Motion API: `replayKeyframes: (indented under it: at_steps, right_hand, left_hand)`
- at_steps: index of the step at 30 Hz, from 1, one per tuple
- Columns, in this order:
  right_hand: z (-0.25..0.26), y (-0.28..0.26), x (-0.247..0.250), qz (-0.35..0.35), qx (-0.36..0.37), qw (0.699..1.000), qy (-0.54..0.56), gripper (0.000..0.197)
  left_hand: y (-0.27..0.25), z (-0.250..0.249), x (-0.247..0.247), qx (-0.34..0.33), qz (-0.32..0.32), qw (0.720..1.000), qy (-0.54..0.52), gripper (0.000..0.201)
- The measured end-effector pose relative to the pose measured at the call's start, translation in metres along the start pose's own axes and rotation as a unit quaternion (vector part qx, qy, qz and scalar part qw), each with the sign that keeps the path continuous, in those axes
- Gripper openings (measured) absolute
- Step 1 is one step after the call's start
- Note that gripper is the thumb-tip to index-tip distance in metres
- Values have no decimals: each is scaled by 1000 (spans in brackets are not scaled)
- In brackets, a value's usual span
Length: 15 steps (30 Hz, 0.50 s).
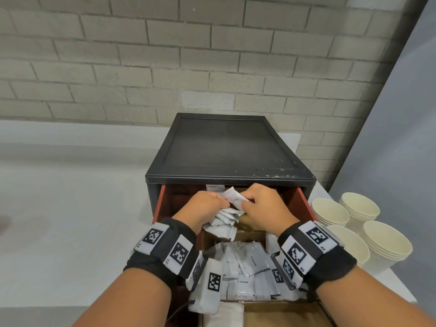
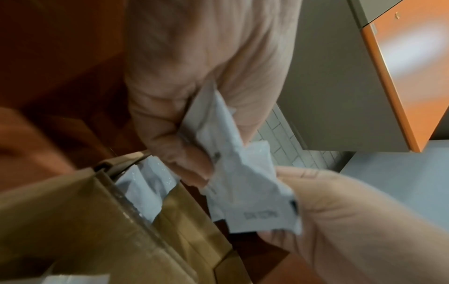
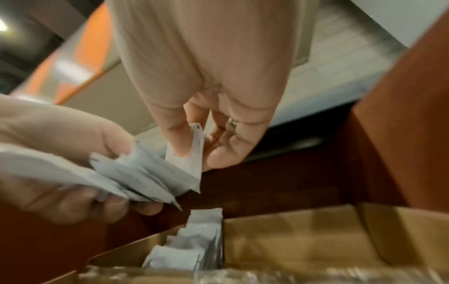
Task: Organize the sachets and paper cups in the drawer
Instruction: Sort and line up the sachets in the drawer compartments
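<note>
Over the open red drawer (image 1: 304, 204), my left hand (image 1: 219, 201) grips a fanned bunch of white sachets (image 1: 224, 220). My right hand (image 1: 250, 200) pinches a single sachet (image 1: 233, 195) at the top of that bunch. The right wrist view shows thumb and forefinger of the right hand (image 3: 198, 153) on that sachet (image 3: 194, 163), with the bunch (image 3: 136, 178) to its left. In the left wrist view the left hand (image 2: 213, 138) curls around crumpled sachets (image 2: 233, 159). More sachets (image 1: 245, 267), some marked Cream, fill a front cardboard compartment. Paper cups (image 1: 330, 212) stand on the counter to the right.
The drawer belongs to a black cabinet (image 1: 226, 147) set against a grey brick wall. Cardboard dividers (image 1: 250, 234) split the drawer, and one back compartment holds upright sachets (image 3: 194, 240). The cups form several stacks (image 1: 387, 244) near the counter's right edge. White counter (image 1: 70, 208) spreads to the left.
</note>
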State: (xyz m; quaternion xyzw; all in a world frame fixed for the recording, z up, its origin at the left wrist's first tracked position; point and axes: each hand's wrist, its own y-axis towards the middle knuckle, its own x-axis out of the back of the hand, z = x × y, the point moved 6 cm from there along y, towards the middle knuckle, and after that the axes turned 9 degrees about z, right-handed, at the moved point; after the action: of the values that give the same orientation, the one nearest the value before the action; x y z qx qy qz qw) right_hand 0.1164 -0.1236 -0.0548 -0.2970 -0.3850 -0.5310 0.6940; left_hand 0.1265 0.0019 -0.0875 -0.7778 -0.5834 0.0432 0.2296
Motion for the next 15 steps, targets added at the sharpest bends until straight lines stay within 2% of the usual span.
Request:
replayKeyframes:
  at_steps: [3,7,8,12,15]
  right_hand:
    - [15,-3,-6,32,28,999,-28,36]
    - [17,-5,-11,64,35,997,-38,25]
    - [16,-6,-11,69,37,997,-21,26]
    - [15,-8,-9,98,39,992,67,20]
    - [9,-11,-19,171,-19,977,125,46]
  left_hand:
    - [5,0,0,18,-9,999,-38,21]
    - [8,8,1,41,5,991,-123,47]
    - [7,8,0,37,11,992,-117,47]
    - [4,2,-4,17,35,998,-55,16]
    - [2,-4,-10,5,40,999,20,22]
